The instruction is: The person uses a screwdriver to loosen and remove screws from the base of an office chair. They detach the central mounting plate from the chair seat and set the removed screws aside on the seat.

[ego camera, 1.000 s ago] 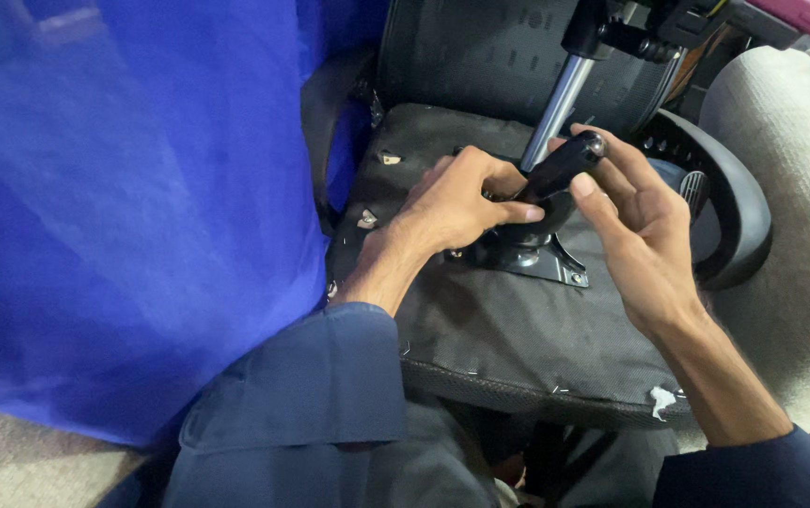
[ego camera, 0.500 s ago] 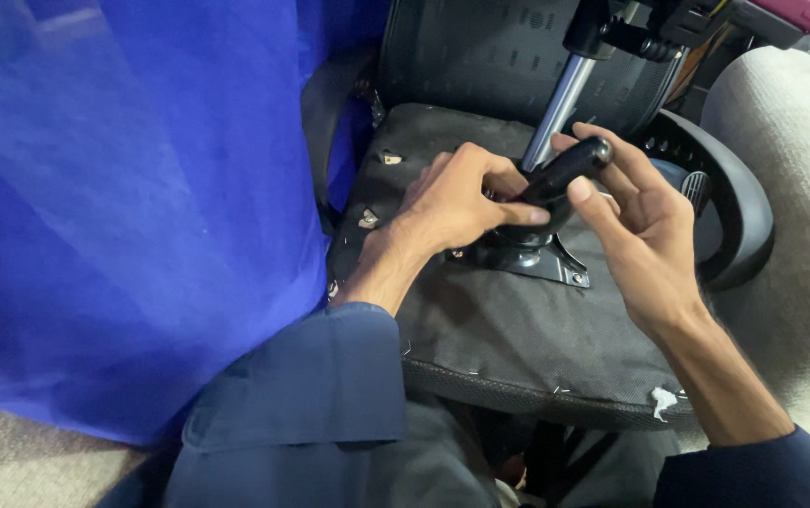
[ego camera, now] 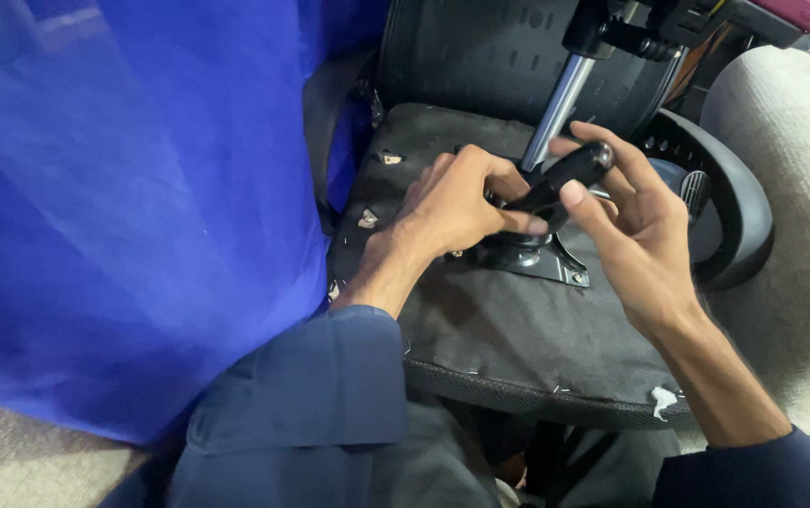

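**Both hands on a black handle over an upturned chair seat**

An office chair seat [ego camera: 518,339] lies underside up, its black fabric stapled along the near edge. Near the middle of the seat, toward its far edge, a metal mounting plate [ego camera: 532,261] is fixed to the fabric, and a chrome gas-lift column [ego camera: 555,110] rises from it, leaning up and to the right.

A black tool handle [ego camera: 563,175] stands over the plate. Its long axis tilts: the rounded butt end points up and to the right, the lower end runs down and left toward the plate, where the hands hide it.

The right hand [ego camera: 635,235] closes thumb and fingers around the upper part of the handle. The left hand [ego camera: 452,202] curls its fingers narrowly around the lower end, thumb stretched along it.

A curved black armrest [ego camera: 739,202] lies past the seat's right edge. Blue cloth [ego camera: 132,207] hangs beside the left edge.
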